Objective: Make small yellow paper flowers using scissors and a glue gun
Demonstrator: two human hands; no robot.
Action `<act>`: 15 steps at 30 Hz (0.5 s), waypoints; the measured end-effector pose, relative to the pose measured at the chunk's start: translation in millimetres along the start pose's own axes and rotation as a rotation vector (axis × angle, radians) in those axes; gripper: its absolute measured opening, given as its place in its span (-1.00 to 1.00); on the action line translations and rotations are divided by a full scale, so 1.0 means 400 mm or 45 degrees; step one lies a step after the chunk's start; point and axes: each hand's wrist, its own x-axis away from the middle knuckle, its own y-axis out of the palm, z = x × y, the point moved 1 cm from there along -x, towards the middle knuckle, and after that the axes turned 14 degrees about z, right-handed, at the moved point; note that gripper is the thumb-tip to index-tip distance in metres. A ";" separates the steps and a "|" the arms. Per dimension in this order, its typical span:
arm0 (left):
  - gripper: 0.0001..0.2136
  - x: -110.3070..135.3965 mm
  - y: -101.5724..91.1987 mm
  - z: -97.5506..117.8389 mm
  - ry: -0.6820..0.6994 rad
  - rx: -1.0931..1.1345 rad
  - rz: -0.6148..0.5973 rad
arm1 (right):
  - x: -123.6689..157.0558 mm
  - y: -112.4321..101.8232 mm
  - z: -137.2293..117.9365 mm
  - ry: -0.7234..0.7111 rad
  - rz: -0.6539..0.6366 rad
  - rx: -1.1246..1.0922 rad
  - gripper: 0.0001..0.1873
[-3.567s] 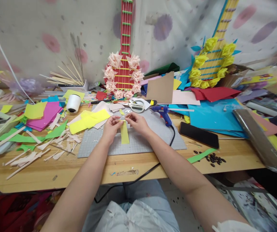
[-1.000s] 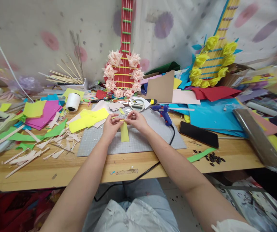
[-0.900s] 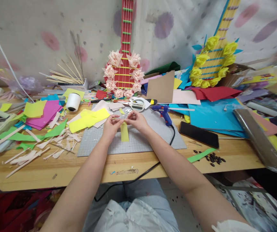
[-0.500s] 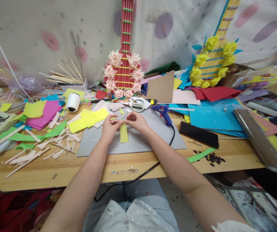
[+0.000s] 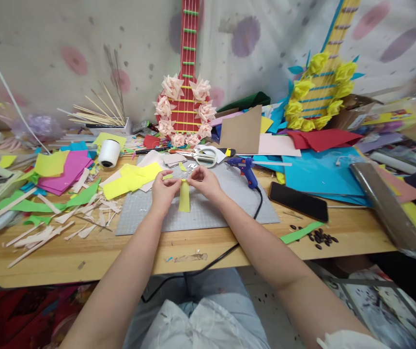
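Above the grey cutting mat (image 5: 208,218), my left hand (image 5: 164,191) pinches the upper left end of a yellow paper strip (image 5: 184,198). My right hand (image 5: 205,183) pinches the strip's upper right end. The strip hangs down between the two hands, its top edge looking rolled or folded at the fingertips. Yellow sheets (image 5: 133,179) lie just left of my left hand. White-handled scissors (image 5: 206,156) rest beyond my fingers, beside small pale scraps. A blue glue gun (image 5: 243,169) lies right of my right hand, its black cord running under my right forearm.
A red paper guitar with pink flowers (image 5: 186,109) and a yellow one (image 5: 315,97) lean at the back. Left are a white spool (image 5: 109,153), magenta sheets (image 5: 68,172) and scraps. Right are a phone (image 5: 298,201), blue sheets (image 5: 320,174) and dark beads (image 5: 322,237).
My fingertips have moved slightly apart at the strip's top edge, where a folded or rolled yellow edge now shows between them. The strip's lower end has shifted a little left.
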 end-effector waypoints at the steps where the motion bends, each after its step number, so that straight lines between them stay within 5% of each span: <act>1: -0.56 -0.001 0.000 -0.004 0.034 -0.026 0.014 | 0.002 0.002 -0.001 -0.018 0.003 0.017 -0.80; 9: -0.58 0.025 -0.003 0.015 0.440 -0.427 0.172 | 0.024 0.016 -0.024 -0.103 0.056 0.164 -0.86; 15: -0.55 0.031 -0.005 0.013 0.434 -0.277 0.122 | 0.012 0.008 -0.010 -0.070 0.092 0.112 -0.84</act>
